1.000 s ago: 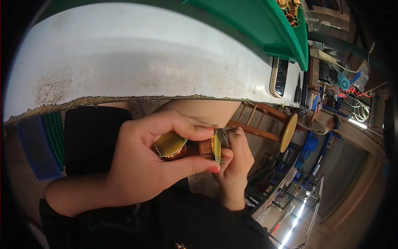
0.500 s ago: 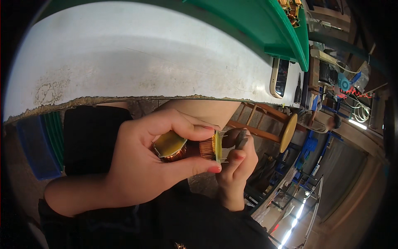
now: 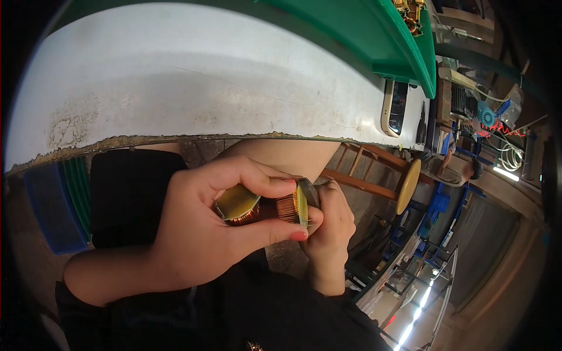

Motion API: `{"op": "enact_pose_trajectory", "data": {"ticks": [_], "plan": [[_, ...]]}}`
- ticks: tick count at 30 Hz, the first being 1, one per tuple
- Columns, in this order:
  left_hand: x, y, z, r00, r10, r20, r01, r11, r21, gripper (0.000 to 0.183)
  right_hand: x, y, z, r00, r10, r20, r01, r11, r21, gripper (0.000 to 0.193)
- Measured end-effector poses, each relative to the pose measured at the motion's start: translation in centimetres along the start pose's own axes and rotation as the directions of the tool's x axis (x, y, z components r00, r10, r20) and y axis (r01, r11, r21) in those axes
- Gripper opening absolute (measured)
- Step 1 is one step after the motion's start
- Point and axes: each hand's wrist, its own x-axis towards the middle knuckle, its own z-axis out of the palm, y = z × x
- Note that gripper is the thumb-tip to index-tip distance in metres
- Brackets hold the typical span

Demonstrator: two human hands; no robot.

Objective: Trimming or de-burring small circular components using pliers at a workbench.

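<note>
My left hand [image 3: 196, 225] is closed around two copper-wound coils on yellow-green base plates. One coil [image 3: 287, 207] is pinched between thumb and forefinger, its plate and thin wire pins turned to the right. The other coil [image 3: 239, 203] sits in the palm, plate upward. In my right hand [image 3: 333, 225], whose fingers are curled, is a flat grey metal piece [image 3: 308, 192]. It lies against or right beside the upper part of the pinched coil's plate. Most of this metal piece is hidden by the hand, so its kind does not show.
Beyond my hands runs the worn, chipped edge of a white table [image 3: 193, 76]. A green tray [image 3: 345, 35] with more copper coils [image 3: 411, 20] stands on it, beside a phone [image 3: 395, 108]. A wooden stool [image 3: 408, 182] stands right; a blue crate [image 3: 54, 207] is at left.
My right hand has moved slightly left, bringing the grey metal piece to the plate of the pinched coil. The left hand keeps its hold on both coils, almost unmoved.
</note>
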Motion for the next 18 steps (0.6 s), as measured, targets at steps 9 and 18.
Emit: {"op": "enact_pose_trajectory", "data": {"ticks": [9, 18], "plan": [[0.1, -0.1, 0.4, 0.998, 0.048, 0.029, -0.048, 0.999, 0.011, 0.044, -0.8, 1.0, 0.1, 0.984, 0.123, -0.129, -0.063, 0.916, 0.395, 0.033], [0.1, 0.3, 0.3, 0.992, 0.105, 0.069, -0.105, 0.994, 0.008, 0.045, -1.5, 0.7, -1.1, 1.000, 0.012, 0.023, -0.022, 0.879, 0.477, 0.038]]}}
